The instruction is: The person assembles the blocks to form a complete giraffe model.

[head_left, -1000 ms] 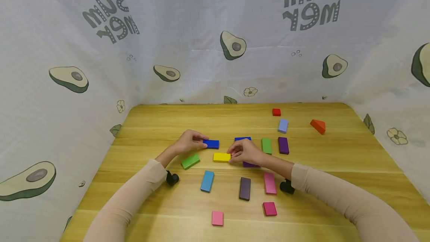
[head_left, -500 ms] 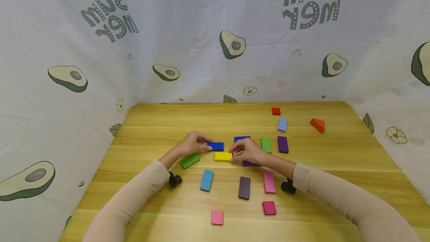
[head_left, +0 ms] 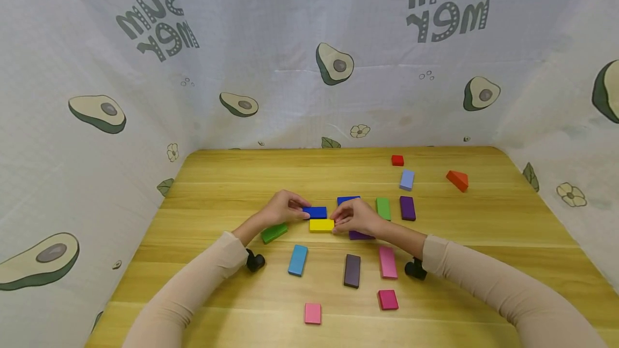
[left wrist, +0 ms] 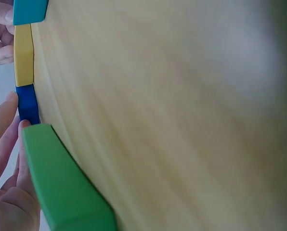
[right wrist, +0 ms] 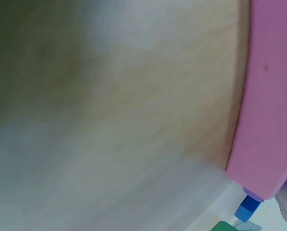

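My left hand [head_left: 285,207] pinches the left end of a blue block [head_left: 317,212] between thumb and fingers. Directly below it lies a yellow block [head_left: 321,225], whose right end my right hand [head_left: 356,216] holds with thumb and fingertips. The long sides of these two blocks lie together or nearly so. In the left wrist view the yellow block [left wrist: 24,55] shows beyond the blue block [left wrist: 28,103]. Under my left wrist is a green block [head_left: 274,233], partly covered. A second blue block [head_left: 348,200] and a purple block [head_left: 361,235] are partly hidden by my right hand.
Nearer me lie a light blue block [head_left: 297,260], a dark purple-grey block [head_left: 352,270], a pink block [head_left: 388,262] and two short pink pieces. Right of my right hand are a green block [head_left: 383,208] and a purple block [head_left: 408,208]. A red-orange triangle [head_left: 458,180] lies farther right.
My left hand has slid the blue block to the right and slightly toward me, up to the yellow block. My right hand and the yellow block have barely moved.
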The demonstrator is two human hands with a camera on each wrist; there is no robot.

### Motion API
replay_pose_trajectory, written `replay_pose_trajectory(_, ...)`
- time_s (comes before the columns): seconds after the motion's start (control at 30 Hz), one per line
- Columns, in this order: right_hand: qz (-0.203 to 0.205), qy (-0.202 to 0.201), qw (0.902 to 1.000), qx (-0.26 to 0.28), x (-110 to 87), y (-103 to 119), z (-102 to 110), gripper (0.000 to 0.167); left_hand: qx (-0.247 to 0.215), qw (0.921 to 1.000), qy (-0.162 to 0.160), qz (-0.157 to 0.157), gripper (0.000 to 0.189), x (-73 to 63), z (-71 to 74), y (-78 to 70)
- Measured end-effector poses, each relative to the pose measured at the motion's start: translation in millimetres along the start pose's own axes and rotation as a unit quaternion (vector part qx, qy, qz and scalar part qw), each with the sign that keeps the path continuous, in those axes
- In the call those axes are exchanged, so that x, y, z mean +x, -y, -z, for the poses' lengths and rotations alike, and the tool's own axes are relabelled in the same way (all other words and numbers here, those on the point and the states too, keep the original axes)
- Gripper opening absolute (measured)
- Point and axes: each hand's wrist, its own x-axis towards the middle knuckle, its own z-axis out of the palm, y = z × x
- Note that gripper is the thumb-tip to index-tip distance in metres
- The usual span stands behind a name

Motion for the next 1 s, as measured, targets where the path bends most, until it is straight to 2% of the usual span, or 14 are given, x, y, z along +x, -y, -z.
replay_pose_trajectory(0.17,-0.008,-0.007,0.9999,-0.003,-0.4,1.4,-0.3,0.024,-0.003,0.9999,0.007,-0.012,0.025,0.5,-2.4,-1.5)
replay_pose_trajectory(0.67,-0.031,-0.029,0.9984,-0.039,0.9,4.9,0.2,0.025,-0.002,0.9996,0.022,-0.02,0.026,3.0,-5.3,-2.5)
replay_pose_trajectory(1.0,-0.032,-0.023,0.998,-0.05,0.1,4.3,1.5,0.022,-0.019,0.9993,0.026,-0.017,0.027,2.6,-7.7,-4.7)
